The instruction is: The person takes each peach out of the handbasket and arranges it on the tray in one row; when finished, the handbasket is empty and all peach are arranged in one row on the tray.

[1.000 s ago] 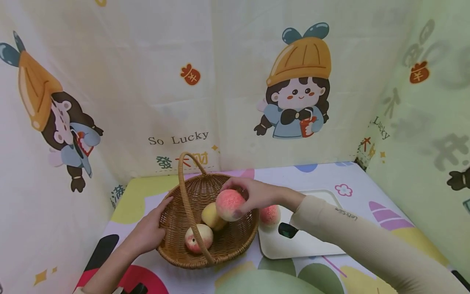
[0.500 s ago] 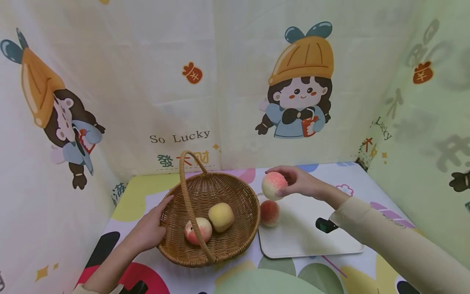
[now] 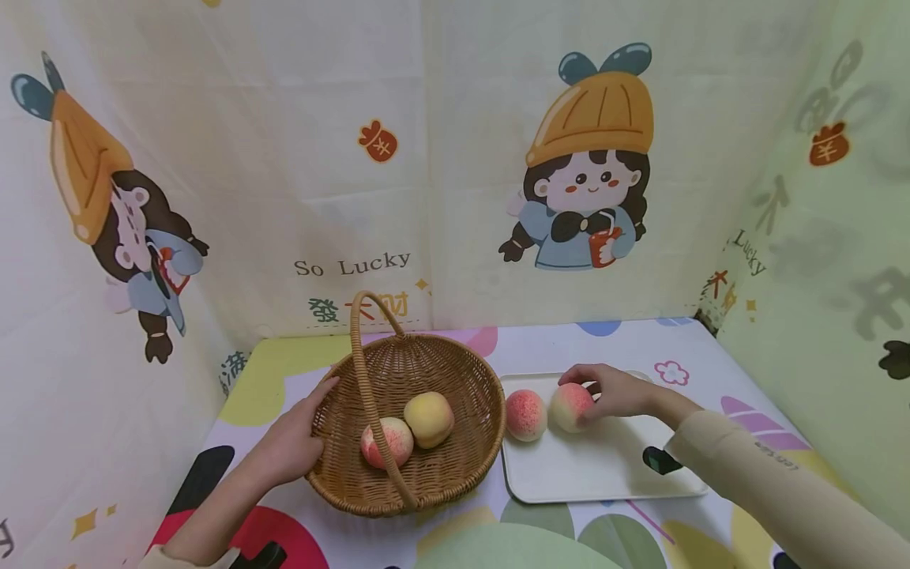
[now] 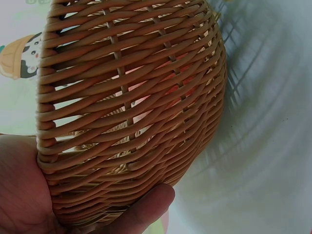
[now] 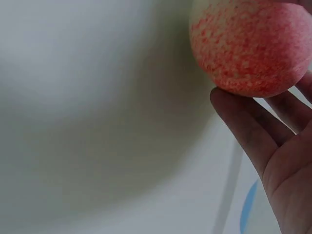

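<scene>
A brown wicker basket [image 3: 462, 367] with a tall arched handle stands at the middle of the table. My left hand [image 3: 295, 442] grips its left side; in the left wrist view the thumb [image 4: 151, 204] lies along the woven wall [image 4: 131, 117]. Inside the basket a yellow peach [image 3: 429, 419] touches a pink-and-cream peach [image 3: 389, 445], partly behind the handle. On the white tray [image 3: 604, 478], my right hand [image 3: 622, 393] holds a pink-and-cream peach [image 3: 571, 408] between thumb and fingers. Left of it sits another pink peach [image 3: 526, 415], a small gap apart.
The tray's left edge lies close against the basket's right side. A printed cloth [image 3: 498, 514] covers the table. Patterned fabric walls [image 3: 455, 197] rise at the back and on both sides. A black wrist camera [image 3: 661, 460] sits at the right cuff.
My right hand has carried the peach out of the basket, rightward and down onto the tray. The yellow peach in the basket has shifted slightly right. My left hand has stayed on the basket.
</scene>
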Motion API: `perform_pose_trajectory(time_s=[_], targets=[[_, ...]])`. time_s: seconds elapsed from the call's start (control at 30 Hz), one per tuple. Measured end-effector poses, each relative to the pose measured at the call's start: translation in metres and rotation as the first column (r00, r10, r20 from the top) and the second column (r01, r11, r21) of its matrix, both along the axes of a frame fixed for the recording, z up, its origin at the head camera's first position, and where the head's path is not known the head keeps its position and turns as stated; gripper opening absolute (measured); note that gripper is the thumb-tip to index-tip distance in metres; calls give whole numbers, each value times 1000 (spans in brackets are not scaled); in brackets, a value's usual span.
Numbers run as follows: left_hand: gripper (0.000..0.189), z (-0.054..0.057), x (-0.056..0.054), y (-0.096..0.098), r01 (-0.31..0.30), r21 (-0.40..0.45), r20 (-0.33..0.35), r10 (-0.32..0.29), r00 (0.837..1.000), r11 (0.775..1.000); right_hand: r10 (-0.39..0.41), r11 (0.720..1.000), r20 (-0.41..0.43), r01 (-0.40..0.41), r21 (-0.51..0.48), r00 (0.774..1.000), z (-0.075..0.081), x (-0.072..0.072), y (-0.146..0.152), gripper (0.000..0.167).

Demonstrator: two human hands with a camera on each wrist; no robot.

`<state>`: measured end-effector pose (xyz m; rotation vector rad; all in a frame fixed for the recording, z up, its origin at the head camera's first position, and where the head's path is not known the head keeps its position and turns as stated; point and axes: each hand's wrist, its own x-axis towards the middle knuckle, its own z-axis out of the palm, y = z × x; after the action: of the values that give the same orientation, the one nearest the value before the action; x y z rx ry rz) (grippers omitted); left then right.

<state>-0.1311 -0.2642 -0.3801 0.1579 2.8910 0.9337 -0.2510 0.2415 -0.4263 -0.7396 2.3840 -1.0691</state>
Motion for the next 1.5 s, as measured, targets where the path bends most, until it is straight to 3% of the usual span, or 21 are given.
perform_pose_trajectory(time_s=[0.13, 0.37, 0.53, 0.7, 0.83, 0.93, 1.07, 1.27, 1.5], targets=[[87, 1, 0, 1, -1, 5, 6, 1, 1000, 1000, 20, 1000, -40, -19, 20, 999, -3, 2, 0, 61], [86, 1, 1, 1, -8, 9, 15, 8, 1000, 1000, 22, 990, -74, -11, 141, 997, 5, 6, 2, 71], [86, 0, 0, 1, -13, 4, 18, 13, 1000, 1000, 42, 993, -92, -31, 117, 995, 2, 8, -2, 71], [86, 1, 2, 1, -14, 4, 14, 14, 1000, 1000, 52, 991, -83, -41, 128, 995, 3, 8, -12, 70], [86, 1, 2, 2, -16, 10, 18, 16, 1000, 1000, 76, 977, -67, -60, 204, 995, 10, 8, -20, 75], [87, 2, 2, 2, -15, 14, 19, 14, 1000, 1000, 94, 965, -46, -80, 252, 994, 26, 4, -28, 79], [87, 1, 1, 2, -15, 13, 17, 14, 1000, 1000, 117, 961, -50, -100, 257, 992, 60, -6, -50, 78], [87, 1, 2, 1, -23, 11, 21, 23, 1000, 1000, 209, 952, -144, -167, 255, 967, 113, -18, -99, 77], [86, 2, 2, 3, -15, 9, 13, 15, 1000, 1000, 315, 919, -156, -260, 297, 936, 139, -21, -160, 76]])
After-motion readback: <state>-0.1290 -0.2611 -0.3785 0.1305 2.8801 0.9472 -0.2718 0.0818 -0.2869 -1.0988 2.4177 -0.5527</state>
